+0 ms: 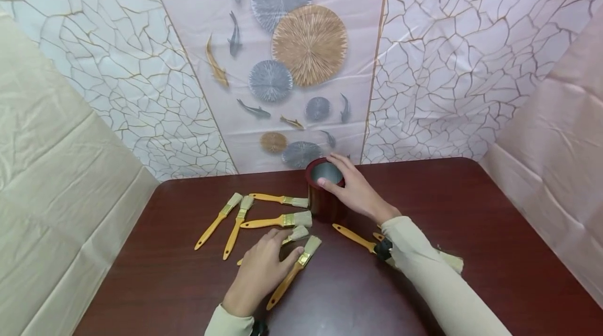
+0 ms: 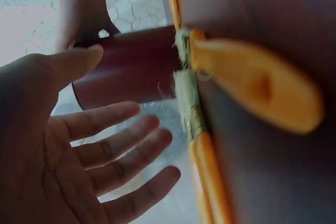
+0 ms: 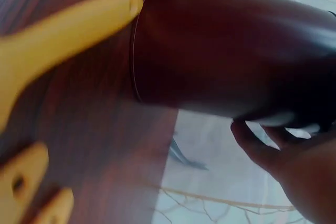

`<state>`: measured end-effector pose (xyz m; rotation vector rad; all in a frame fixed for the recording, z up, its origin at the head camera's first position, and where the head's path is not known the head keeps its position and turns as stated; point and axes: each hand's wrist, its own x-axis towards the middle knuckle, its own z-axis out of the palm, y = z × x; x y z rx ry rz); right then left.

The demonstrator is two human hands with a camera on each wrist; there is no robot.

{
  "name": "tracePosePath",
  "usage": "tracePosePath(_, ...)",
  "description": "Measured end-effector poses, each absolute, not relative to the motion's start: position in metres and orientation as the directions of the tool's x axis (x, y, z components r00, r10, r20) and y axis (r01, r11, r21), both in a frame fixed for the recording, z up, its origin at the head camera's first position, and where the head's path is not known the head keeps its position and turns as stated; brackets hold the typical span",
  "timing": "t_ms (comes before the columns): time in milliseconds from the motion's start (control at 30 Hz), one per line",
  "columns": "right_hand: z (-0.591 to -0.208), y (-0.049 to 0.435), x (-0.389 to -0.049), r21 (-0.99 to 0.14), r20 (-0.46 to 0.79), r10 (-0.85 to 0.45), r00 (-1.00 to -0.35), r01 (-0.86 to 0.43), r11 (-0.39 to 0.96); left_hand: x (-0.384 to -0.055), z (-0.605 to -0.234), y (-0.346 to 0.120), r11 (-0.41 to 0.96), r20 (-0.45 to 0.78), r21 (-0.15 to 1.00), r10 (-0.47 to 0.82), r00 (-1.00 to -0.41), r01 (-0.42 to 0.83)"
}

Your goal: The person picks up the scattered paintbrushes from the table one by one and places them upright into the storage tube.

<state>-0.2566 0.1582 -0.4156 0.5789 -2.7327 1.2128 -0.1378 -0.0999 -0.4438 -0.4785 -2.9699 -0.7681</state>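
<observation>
A dark red cylindrical container (image 1: 322, 203) with a grey interior stands upright near the table's back edge. My right hand (image 1: 355, 189) holds it by the rim, thumb at the near side and fingers round the right and far side. My left hand (image 1: 261, 270) hovers low over the paintbrushes with its fingers spread, as the left wrist view shows, and holds nothing. Beneath it a paintbrush (image 1: 297, 234) is partly hidden. Another paintbrush (image 1: 285, 284) with a yellow handle and pale bristles lies just right of that hand.
Several more yellow-handled paintbrushes (image 1: 218, 223) lie left of the container, two with bristles pointing toward it. Under the right forearm lie further brushes (image 1: 354, 237), partly covered by the sleeve. The dark wooden table (image 1: 155, 262) meets a patterned cloth backdrop (image 1: 292, 111) behind.
</observation>
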Motion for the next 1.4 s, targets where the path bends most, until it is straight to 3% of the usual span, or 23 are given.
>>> tracePosePath(267,-0.421,0.145,-0.258,-0.730,0.328,-0.209,-0.921,-0.387,0.563,-0.135,-0.452,-0.109,0.740,0.025,0.602,0.356,-0.934,0.298)
tracePosePath(600,-0.426,0.144,-0.256,-0.724,0.335,-0.190,-0.923,-0.381,0.575,-0.140,-0.461,-0.104,0.733,-0.027,0.611,0.399,-0.917,0.301)
tracePosePath(1000,-0.426,0.148,-0.258,-0.741,0.340,-0.178,-0.924,-0.379,0.555,-0.139,-0.458,-0.082,0.831,-0.013,0.503,0.279,-0.960,0.235)
tracePosePath(1267,-0.431,0.147,-0.261,-0.741,0.331,-0.175,-0.927,-0.370,0.560,-0.143,-0.464,-0.084,0.790,-0.065,0.585,0.274,-0.960,0.186)
tracePosePath(1400,-0.433,0.146,-0.261,-0.745,0.337,-0.171,-0.926,-0.373,0.554,-0.146,-0.463,-0.088,0.749,-0.031,0.631,0.281,-0.959,0.199)
